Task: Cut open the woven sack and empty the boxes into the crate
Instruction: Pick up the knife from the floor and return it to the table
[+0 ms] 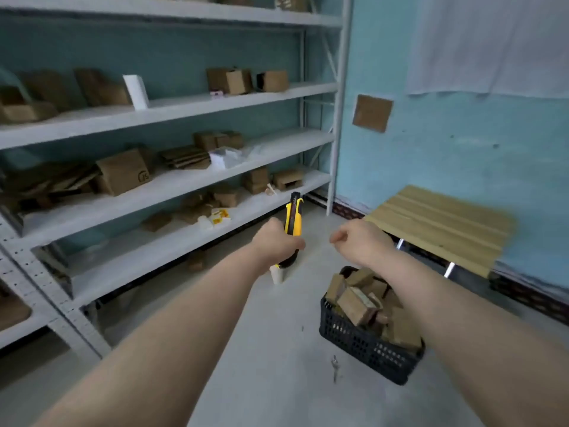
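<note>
**Knife in the left hand, one filled crate under the right arm, no sack in sight**

At far left, one grey metal shelving unit (172,183) runs along a blue wall. Its shelves carry scattered brown cardboard boxes and flattened card, too many and too blurred to count.

Two bare forearms reach forward over a pale concrete floor (271,349). The left hand (277,245) is curled round the lower half of one yellow-and-black utility knife (293,217). The knife's long axis stands nearly upright, its tip pointing up and away from the person. Whether the blade is out cannot be told. Just below that hand, a small white object (277,276) stands on the floor.

The right hand (360,241) hangs near the left at the same height, fingers loosely curled, holding nothing visible.

Below and right of both hands, partly under the right forearm, one black perforated crate (354,337) sits on the floor. It is heaped with small brown boxes (357,306). At least seven show, with more hidden by the arm. The right hand is the nearer to it. A small metal object (335,366) lies on the floor just left of the crate.

At right stands one slatted wooden tabletop (440,223), with a cardboard square (372,113) fixed to the wall above it.

No woven sack is visible, so its direction from the hands cannot be told. With the boxes already in the crate, the task looks close to done.
</note>
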